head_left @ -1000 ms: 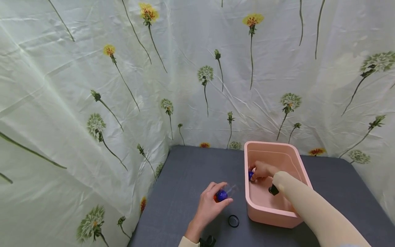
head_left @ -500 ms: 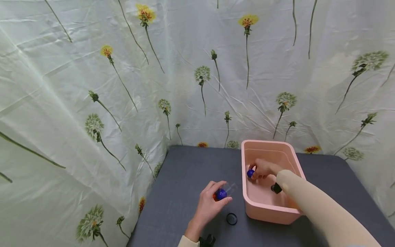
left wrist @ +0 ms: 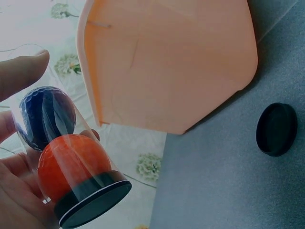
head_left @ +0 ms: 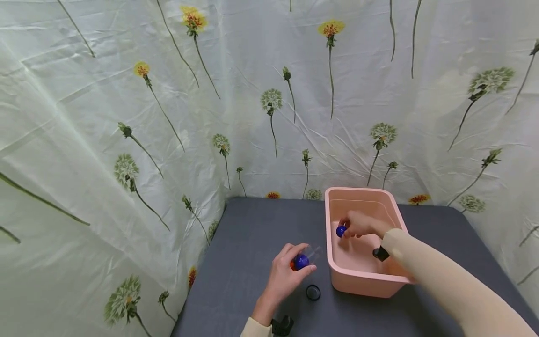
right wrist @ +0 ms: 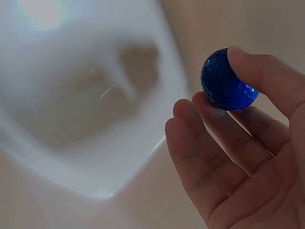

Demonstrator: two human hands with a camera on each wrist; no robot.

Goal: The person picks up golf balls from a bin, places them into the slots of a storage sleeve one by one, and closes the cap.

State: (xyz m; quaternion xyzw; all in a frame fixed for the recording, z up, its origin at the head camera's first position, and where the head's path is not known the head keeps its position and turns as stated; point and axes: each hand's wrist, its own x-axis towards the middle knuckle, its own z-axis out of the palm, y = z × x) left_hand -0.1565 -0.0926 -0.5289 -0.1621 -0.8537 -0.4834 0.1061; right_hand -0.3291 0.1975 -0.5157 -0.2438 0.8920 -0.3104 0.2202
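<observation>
One blue ball (right wrist: pixel 221 83) is pinched between the thumb and fingers of the right hand (head_left: pixel 358 224), down inside the bin (head_left: pixel 364 284) by its left wall; whether it touches the bin's floor I cannot tell. The left hand (head_left: pixel 283 276) is curled round a clear tube (left wrist: pixel 66 129), raised over the surface (head_left: pixel 261 234) to the left of the bin and tilted, its clear end toward the bin. Within it, an orange ball (left wrist: pixel 74 164) sits against the black base (left wrist: pixel 97 199), with a second blue ball (left wrist: pixel 45 114) beyond, touching the orange one. A black cap (head_left: pixel 313 292) lies on the surface, between the left hand and the bin's near left corner. The bin, pink, stands close to the surface's far edge, nearer the far right corner than the far left. Both wrists wear small black devices, below pale sleeves (head_left: pixel 446 276). Behind the far edge and along the left edge hangs a white cloth (head_left: pixel 236 61) printed with dandelions.
</observation>
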